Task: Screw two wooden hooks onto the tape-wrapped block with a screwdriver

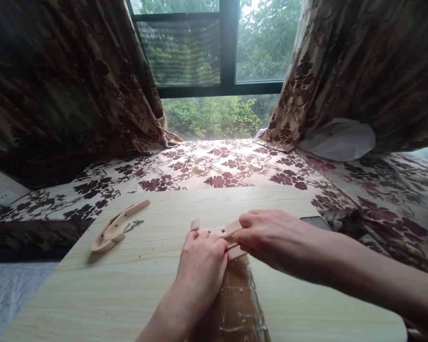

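Note:
A pale wooden piece with dark holes lies across the middle of the table, its short end rising at the left. My left hand is closed on the near left part of it, pressing it down. Close by on the right, my right hand is curled around a thin metal rod, whose tip points towards my left fingers. The rod's handle, if any, is hidden in my fist. Under the wooden parts is a brown, tape-wrapped block reaching towards me.
Curved wooden pieces rest on the left of the light wood-grain table, beside several small screws. A dark phone sits behind my right forearm. Beyond are a flowered cloth, a white plastic bag and a window.

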{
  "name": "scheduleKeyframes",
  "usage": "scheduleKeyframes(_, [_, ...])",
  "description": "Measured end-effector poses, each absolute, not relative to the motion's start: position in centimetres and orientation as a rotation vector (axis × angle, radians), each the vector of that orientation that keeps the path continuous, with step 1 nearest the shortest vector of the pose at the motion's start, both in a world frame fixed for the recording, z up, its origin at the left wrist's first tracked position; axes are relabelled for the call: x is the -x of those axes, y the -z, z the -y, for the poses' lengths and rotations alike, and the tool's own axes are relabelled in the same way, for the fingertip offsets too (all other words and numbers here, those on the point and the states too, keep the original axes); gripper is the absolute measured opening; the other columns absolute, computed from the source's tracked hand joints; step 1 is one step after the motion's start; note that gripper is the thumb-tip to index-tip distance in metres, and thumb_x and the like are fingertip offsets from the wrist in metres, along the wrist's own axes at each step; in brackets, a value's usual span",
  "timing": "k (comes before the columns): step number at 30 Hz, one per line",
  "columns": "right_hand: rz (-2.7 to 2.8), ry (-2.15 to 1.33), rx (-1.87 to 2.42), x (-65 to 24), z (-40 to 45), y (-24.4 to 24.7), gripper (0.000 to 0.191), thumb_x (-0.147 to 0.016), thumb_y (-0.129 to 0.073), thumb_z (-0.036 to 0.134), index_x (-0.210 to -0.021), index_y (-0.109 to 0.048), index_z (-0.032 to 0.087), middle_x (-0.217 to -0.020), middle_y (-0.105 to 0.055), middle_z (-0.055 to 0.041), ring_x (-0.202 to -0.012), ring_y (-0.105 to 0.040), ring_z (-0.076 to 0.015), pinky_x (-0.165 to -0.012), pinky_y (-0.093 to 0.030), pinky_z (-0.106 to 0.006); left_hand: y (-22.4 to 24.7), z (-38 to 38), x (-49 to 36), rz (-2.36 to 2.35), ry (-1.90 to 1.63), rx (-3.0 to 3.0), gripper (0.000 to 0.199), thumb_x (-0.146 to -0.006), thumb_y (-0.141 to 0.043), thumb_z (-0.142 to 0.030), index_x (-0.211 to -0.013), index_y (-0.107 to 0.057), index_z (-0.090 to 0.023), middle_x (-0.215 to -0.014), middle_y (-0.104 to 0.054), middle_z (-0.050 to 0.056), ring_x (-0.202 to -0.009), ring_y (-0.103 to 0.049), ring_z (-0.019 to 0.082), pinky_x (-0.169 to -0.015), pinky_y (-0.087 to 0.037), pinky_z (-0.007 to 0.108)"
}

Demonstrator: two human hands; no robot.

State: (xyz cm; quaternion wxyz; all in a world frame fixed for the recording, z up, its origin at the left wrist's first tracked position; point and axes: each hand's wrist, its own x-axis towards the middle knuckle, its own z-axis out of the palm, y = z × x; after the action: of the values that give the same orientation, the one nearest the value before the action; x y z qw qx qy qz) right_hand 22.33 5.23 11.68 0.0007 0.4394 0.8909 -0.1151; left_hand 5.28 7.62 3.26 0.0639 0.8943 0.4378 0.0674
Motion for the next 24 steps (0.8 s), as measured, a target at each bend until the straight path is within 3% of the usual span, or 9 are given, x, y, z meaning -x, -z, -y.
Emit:
scheduleKeyframes(7, [-2.769, 0.316, -1.244, -21.8, -6.1, -12.9, 0.022, -0.091, -0.049, 0.012, -0.076, -0.065, 0.013, -0.071, -0.056, -0.0037, -0.058, -0.039, -0.0113, -0.052, -0.026, -0.027, -3.2, -7.6, -5.2, -1.317, -0.234, -2.718, 0.019, -0.085, -0.047, -0.02, -0.076, -0.063, -0.023, -0.078, -0.065, -0.001, -0.085, -0.056, 0.019, -0.104, -0.027, 0.047])
scheduleKeyframes(24, [-2.823, 0.077, -0.927, -20.2, -8.1, -13.4, 0.015, -0.074, -0.056, 0.002, -0.067, -0.064, 0.013, -0.065, -0.059, -0.004, -0.051, -0.04, -0.0105, -0.048, -0.027, -0.027, -3.5, -7.6, -5.7, -1.35, -0.244, -2.722, 0.023, -0.085, -0.045, -0.016, -0.078, -0.066, -0.023, -0.083, -0.068, 0.002, -0.087, -0.06, 0.019, -0.107, -0.023, 0.049])
